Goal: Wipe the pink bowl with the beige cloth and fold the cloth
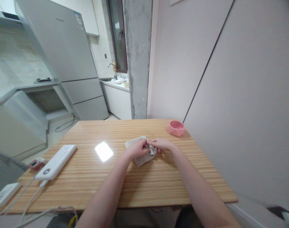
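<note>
A thin, pale grey-white sheet that looks like a tissue [141,161] lies partly crumpled near the middle of the wooden table [101,183]. My left hand [137,148] rests over it with bent fingers closed on its folds. From the other side my right hand [162,145] pinches the crumpled right part, its fingertips close to those of the left. Both hands partly cover the sheet, so whether anything lies inside the folds is hidden.
Near the far right corner sits a pink angular bowl [175,128]. On the left are a white power bank [56,162] with cables, a small red-brown object [36,163] and a white power strip [5,193]. A wall [230,110] runs along the right side.
</note>
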`<state>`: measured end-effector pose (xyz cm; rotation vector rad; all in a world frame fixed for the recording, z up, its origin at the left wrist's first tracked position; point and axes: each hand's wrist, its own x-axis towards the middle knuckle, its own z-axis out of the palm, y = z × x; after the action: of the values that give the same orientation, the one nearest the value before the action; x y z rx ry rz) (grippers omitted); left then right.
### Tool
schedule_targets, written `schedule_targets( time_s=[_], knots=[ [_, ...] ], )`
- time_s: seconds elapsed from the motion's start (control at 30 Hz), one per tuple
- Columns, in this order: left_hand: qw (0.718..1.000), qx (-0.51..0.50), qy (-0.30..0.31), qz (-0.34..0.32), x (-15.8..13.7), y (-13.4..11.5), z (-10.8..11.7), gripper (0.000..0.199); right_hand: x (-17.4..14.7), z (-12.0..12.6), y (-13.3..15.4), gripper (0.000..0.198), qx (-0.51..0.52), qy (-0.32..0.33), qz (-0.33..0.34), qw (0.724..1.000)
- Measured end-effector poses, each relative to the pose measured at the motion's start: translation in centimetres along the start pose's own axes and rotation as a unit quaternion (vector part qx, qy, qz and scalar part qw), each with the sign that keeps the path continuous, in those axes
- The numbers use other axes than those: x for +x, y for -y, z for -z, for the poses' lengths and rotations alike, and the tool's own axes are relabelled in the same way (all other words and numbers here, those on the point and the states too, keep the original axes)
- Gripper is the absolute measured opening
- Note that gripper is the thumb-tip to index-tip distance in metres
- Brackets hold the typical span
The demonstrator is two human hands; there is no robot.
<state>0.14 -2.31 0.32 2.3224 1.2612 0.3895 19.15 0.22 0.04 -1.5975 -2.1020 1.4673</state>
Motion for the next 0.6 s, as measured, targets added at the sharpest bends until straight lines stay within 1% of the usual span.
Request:
schedule_targets(
  time_s=[0.07,0.1,0.13,0.2,0.27,0.33,0.4,0.43,0.5,0.57,0.6],
  knots=[
    [1.000,-0.027,0.009,-0.008,-0.2,-0.1,0.1,0.036,0.0,0.2,-0.3,0.036,0.062,0.043,0.028,0.997],
    [0.999,-0.041,0.008,-0.008,-0.3,-0.2,0.1,0.044,0.0,0.2,-0.4,0.037,0.098,0.064,0.047,0.992],
    [0.998,-0.058,-0.002,-0.005,-0.3,-0.2,0.1,0.050,0.0,0.2,-0.5,0.041,0.141,0.081,0.069,0.984],
    [0.992,-0.114,-0.047,0.005,0.0,-0.2,0.1,0.049,0.2,0.1,-0.4,0.047,0.243,0.089,0.117,0.959],
    [0.976,-0.190,-0.105,0.011,0.6,-0.1,0.1,0.039,0.5,-0.2,-0.1,0.048,0.335,0.059,0.167,0.925],
    [0.953,-0.253,-0.163,0.023,1.1,0.0,0.2,0.031,0.8,-0.5,0.2,0.043,0.396,0.017,0.200,0.896],
    [0.929,-0.302,-0.208,0.039,1.3,0.2,0.6,0.025,1.0,-0.6,0.5,0.035,0.428,-0.014,0.219,0.877],
    [0.914,-0.332,-0.226,0.049,1.3,0.4,1.0,0.023,1.0,-0.4,0.6,0.030,0.434,-0.027,0.225,0.872],
    [0.876,-0.402,-0.255,0.079,1.1,1.0,2.1,0.026,0.7,0.2,0.6,0.027,0.423,-0.069,0.224,0.875],
    [0.836,-0.447,-0.296,0.119,0.7,2.1,3.5,0.035,0.3,1.2,0.4,0.036,0.374,-0.145,0.198,0.894],
    [0.822,-0.447,-0.324,0.138,0.5,2.8,4.0,0.040,0.3,1.7,0.2,0.042,0.338,-0.196,0.174,0.904]
  ],
)
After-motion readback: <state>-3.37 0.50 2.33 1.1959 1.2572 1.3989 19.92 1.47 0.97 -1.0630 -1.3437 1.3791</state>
